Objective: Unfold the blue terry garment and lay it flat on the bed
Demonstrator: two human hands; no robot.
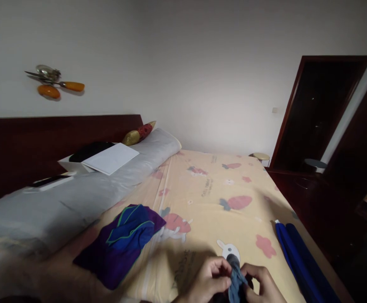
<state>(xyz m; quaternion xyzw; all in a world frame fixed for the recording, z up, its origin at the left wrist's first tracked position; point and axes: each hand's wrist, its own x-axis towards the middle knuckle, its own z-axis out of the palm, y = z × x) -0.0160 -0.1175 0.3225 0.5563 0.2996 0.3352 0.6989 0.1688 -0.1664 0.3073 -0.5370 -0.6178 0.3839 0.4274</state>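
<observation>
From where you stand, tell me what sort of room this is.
Most likely a bedroom. A wide bed with a printed sheet fills the view, a dark headboard runs along the wall, and a long pillow lies beneath it. Both hands pinch a small cloth over the sheet.

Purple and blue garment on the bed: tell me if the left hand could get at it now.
Probably yes: the garment lies uncovered on the sheet, nothing between, though the left hand is pinching a grey cloth.
</observation>
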